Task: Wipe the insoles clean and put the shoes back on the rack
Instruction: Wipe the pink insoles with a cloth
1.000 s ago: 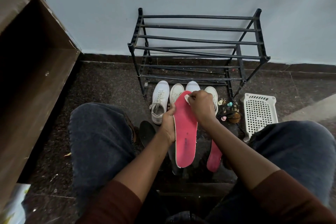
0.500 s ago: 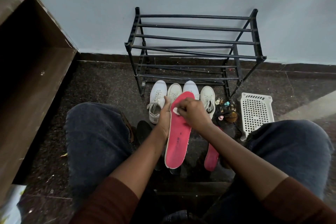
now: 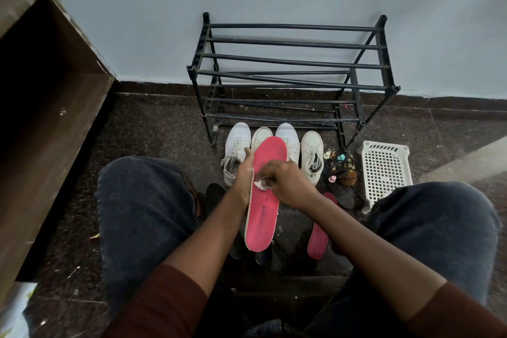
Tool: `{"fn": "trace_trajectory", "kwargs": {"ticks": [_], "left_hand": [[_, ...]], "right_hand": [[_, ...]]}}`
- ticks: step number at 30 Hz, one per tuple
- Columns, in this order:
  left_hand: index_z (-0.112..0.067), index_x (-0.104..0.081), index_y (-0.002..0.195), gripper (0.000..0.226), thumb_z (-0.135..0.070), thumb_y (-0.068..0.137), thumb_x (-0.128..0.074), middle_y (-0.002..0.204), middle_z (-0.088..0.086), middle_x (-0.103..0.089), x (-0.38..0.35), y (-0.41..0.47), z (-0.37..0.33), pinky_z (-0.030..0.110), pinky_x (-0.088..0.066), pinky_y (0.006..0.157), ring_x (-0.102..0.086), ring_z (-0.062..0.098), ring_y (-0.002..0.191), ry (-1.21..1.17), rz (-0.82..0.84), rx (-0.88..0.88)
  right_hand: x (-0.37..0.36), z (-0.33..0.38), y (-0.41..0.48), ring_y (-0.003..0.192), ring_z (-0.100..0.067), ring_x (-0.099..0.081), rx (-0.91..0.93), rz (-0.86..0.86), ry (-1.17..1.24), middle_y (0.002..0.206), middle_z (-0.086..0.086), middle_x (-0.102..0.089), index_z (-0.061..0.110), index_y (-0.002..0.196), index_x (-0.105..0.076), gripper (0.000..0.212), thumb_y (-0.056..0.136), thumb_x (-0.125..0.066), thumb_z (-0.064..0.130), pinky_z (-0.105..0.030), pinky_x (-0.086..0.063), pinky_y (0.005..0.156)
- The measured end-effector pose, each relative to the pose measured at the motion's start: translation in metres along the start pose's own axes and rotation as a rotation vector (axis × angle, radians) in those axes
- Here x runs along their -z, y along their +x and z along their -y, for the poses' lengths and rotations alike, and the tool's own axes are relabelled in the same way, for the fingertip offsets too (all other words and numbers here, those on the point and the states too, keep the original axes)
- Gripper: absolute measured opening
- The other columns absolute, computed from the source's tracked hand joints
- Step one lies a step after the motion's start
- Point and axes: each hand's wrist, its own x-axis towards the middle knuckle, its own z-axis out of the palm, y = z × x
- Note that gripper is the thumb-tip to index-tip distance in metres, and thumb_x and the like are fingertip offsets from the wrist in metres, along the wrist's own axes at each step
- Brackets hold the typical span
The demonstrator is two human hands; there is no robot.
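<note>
My left hand [image 3: 244, 181] grips the left edge of a pink insole [image 3: 264, 217] held upright between my knees. My right hand [image 3: 285, 184] pinches a small white wipe [image 3: 260, 184] and presses it on the middle of that insole. A second pink insole [image 3: 319, 239] lies on the floor to the right, partly hidden by my right forearm. Several white sneakers [image 3: 236, 151] stand in a row on the floor in front of the black shoe rack [image 3: 290, 66], whose bars hold nothing.
A white perforated plastic basket [image 3: 385, 170] lies on the floor at the right, with a cluster of small trinkets and cords [image 3: 341, 170] beside it. A brown wooden cabinet [image 3: 46, 107] stands at the left. Dark shoes [image 3: 216, 197] sit under my hands.
My right hand with the wipe has slid down the insole from its toe end to its middle. The left hand keeps its hold on the edge.
</note>
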Motion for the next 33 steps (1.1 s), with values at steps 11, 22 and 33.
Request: {"fn": "trace_trajectory", "kwargs": {"ticks": [11, 22, 33], "left_hand": [[-0.009, -0.058, 0.113, 0.065, -0.059, 0.096, -0.022, 0.094, 0.012, -0.065, -0.016, -0.011, 0.004, 0.035, -0.054, 0.074, -0.065, 0.025, 0.082, -0.073, 0.123, 0.075], [0.001, -0.063, 0.105, 0.063, -0.048, 0.101, -0.022, 0.081, 0.013, -0.067, -0.008, -0.004, 0.0, 0.031, -0.057, 0.073, -0.067, 0.023, 0.075, 0.038, -0.037, -0.036], [0.0, -0.05, 0.131, 0.069, -0.054, 0.099, -0.021, 0.111, 0.017, -0.059, -0.017, -0.008, -0.005, 0.041, -0.041, 0.101, -0.058, 0.028, 0.104, -0.124, 0.096, -0.022]], "right_hand": [[0.005, -0.014, 0.03, 0.078, -0.02, -0.064, -0.349, -0.252, 0.069, 0.091, -0.011, -0.072, 0.008, 0.095, -0.073, 0.017, 0.083, -0.06, 0.009, -0.02, -0.044, 0.069], [0.005, 0.012, 0.005, 0.09, -0.025, -0.064, -0.127, -0.035, 0.056, 0.103, -0.01, -0.068, 0.009, 0.099, -0.072, 0.023, 0.083, -0.058, 0.001, -0.023, -0.044, 0.086], [0.006, 0.0, 0.031, 0.085, -0.028, -0.062, -0.215, -0.308, -0.014, 0.101, -0.016, -0.065, 0.005, 0.102, -0.07, 0.019, 0.087, -0.058, 0.008, -0.026, -0.043, 0.074]]}}
